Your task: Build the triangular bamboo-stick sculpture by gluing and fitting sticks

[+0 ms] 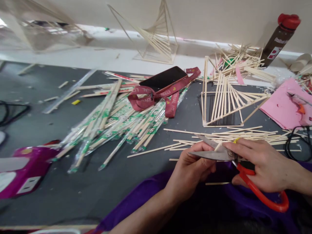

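Red-handled scissors (262, 191) lie with parted blades across the space between my hands, low at the right. My right hand (265, 162) is closed around the scissors near their pivot, its fingertips by a short pale stick piece (218, 145) that sits between the blades. My left hand (188, 172) is closed just under the lower blade; what its fingers pinch is too small to make out. Beyond my hands loose thin sticks (243, 136) lie side by side on the grey table (97, 195). Behind those stands a stick frame (223, 113) with fanned sticks.
Wrapped chopsticks (117, 120) are heaped left of centre, under a phone (165, 78) with a pink ribbon (173, 92). A red-capped bottle (278, 42), stick pile (241, 61) and pink paper (280, 104) stand or lie at right. A magenta packet (31, 165) is left.
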A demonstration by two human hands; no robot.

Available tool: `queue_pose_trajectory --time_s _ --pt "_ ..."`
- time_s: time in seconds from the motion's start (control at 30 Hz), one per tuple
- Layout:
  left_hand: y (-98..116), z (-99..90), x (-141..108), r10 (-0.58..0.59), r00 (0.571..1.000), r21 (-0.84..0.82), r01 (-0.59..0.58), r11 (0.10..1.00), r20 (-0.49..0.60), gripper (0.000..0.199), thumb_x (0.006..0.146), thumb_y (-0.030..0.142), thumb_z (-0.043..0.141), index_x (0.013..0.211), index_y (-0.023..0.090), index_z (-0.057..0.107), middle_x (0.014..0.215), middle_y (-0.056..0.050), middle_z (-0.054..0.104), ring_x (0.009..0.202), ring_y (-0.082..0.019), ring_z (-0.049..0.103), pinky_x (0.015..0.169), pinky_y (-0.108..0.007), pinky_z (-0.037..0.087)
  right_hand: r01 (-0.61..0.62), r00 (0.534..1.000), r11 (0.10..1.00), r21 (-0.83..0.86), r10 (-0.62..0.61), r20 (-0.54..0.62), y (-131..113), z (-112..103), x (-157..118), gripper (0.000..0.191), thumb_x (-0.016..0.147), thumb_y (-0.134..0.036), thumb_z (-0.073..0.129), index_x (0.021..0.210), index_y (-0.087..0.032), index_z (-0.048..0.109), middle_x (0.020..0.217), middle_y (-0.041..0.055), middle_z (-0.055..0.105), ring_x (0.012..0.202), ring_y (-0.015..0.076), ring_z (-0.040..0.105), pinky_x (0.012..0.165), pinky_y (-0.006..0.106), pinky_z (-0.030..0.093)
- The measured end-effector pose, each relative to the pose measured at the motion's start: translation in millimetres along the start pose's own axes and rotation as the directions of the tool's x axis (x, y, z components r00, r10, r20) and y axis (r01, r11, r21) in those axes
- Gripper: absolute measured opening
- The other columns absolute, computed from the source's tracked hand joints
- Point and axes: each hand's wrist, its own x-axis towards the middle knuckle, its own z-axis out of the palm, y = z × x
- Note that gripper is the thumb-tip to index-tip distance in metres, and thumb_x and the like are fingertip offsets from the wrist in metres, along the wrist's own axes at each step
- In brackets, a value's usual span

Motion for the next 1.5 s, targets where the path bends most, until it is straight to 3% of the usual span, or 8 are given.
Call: queue_pose_trajectory --time_s 0.37,0.6,0.93,1.0,1.13,1.27,1.37,1.5 --pt "0 -2.4 -4 -0.22 0.975 -0.073 0.217 0.973 -0.032 0.031 0.064 0.035 0.081 0.069 0.017 0.057 0.04 0.007 0.047 0.034 -0.001 0.024 0.035 -0.012 0.017 0.141 0.989 0.989 0.05 -0.139 -0.042 4 -5 5 0.065 0.078 -0.05 0.068 0.128 -0.013 0.048 0.083 0.0029 0.059 0.071 0.0144 0.053 0.059 0.027 0.037" --pt "-4 -7.0 -3 -0.312 0.922 -0.147 0.349 0.925 0.229 0.037 0.062 0.046 0.082 0.063 0.014 0.063 0.035 0.006 0.041 0.027 -0.002 0.024 0.028 -0.015 0.014 0.274 0.958 0.96 0.053 -0.268 -0.097 12 -1 5 0.058 0.082 -0.049 0.062 0.128 -0.016 0.047 0.081 0.0021 0.055 0.068 0.0134 0.048 0.059 0.026 0.033" --pt "-8 -7.5 -4 -0.333 0.841 -0.145 0.427 0.892 0.426 0.033 0.062 0.039 0.082 0.072 0.014 0.064 0.039 0.007 0.044 0.026 -0.002 0.02 0.026 -0.016 0.013 0.35 0.925 0.936 0.036 -0.34 -0.167 9 0 5 0.048 0.084 -0.043 0.057 0.124 -0.019 0.049 0.078 0.0014 0.053 0.067 0.014 0.045 0.058 0.026 0.031" --pt "-8 -8.4 -2 -0.335 0.85 -0.122 0.414 0.902 0.407 0.036 0.061 0.043 0.082 0.063 0.014 0.06 0.038 0.006 0.042 0.027 -0.001 0.02 0.027 -0.017 0.011 0.338 0.931 0.94 0.04 -0.328 -0.159 11 3 5 0.048 0.083 -0.041 0.058 0.125 -0.018 0.049 0.078 0.0013 0.052 0.066 0.0141 0.045 0.058 0.026 0.031" --pt "-1 -7.3 -1 -0.289 0.928 -0.053 0.31 0.949 0.236 0.049 0.066 0.053 0.076 0.049 0.014 0.051 0.034 0.005 0.037 0.028 -0.001 0.02 0.03 -0.017 0.007 0.257 0.961 0.965 0.054 -0.25 -0.119 12 4 5 0.054 0.081 -0.041 0.062 0.127 -0.015 0.05 0.078 0.0018 0.055 0.066 0.0144 0.049 0.057 0.027 0.034" --pt "7 -3.0 -2 -0.145 0.988 0.035 0.144 0.989 0.043 0.035 0.07 0.043 0.076 0.066 0.015 0.055 0.048 0.003 0.054 0.031 -0.001 0.025 0.032 -0.016 0.012 0.047 0.999 0.993 0.107 -0.047 -0.006 6 -1 4 0.064 0.076 -0.044 0.069 0.13 -0.015 0.051 0.091 0.0054 0.065 0.079 0.0179 0.06 0.067 0.03 0.045" --pt "8 -2.7 0 -0.071 0.997 0.164 0.069 0.984 0.007 0.036 0.071 0.047 0.074 0.072 0.016 0.056 0.054 0.003 0.057 0.034 -0.003 0.035 0.032 -0.015 0.018 -0.043 0.999 0.991 0.124 0.041 0.018 3 -1 5 0.064 0.075 -0.046 0.07 0.129 -0.015 0.054 0.103 0.0086 0.067 0.087 0.0201 0.063 0.075 0.033 0.048" --pt "4 -5.4 3 -0.021 0.999 0.197 0.027 0.98 -0.028 0.039 0.07 0.05 0.075 0.07 0.016 0.055 0.052 0.004 0.055 0.036 -0.004 0.036 0.034 -0.015 0.021 -0.016 0.999 0.999 0.051 0.018 -0.031 1 3 4 0.063 0.079 -0.047 0.067 0.129 -0.012 0.053 0.098 0.0094 0.067 0.082 0.02 0.063 0.07 0.034 0.048"
